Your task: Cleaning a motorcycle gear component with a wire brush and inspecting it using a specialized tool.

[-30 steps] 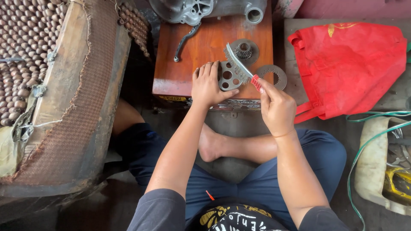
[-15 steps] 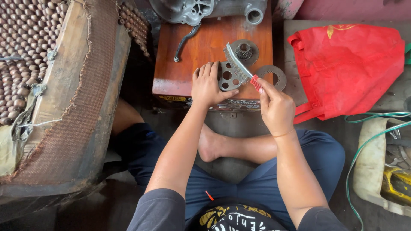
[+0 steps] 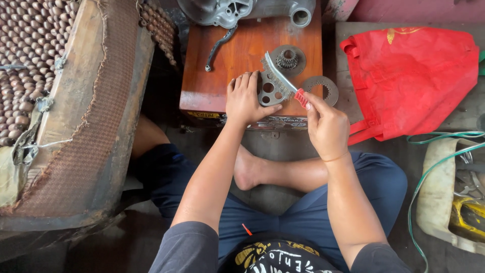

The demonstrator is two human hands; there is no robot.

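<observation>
Left hand fingers spread flat on holed plate at bench front edge, right hand fingers pinching wire brush by its red handle; risk: plate skids off edge if brush snags.

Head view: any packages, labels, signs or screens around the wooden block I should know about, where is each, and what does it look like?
Red bag: right of the wooden block, crumpled red fabric with a small yellow mark near its top.
Sticker strip: along the block's front edge, below the left hand and right hand; narrow, yellow and pale patches.
No screens or signs visible.
</observation>
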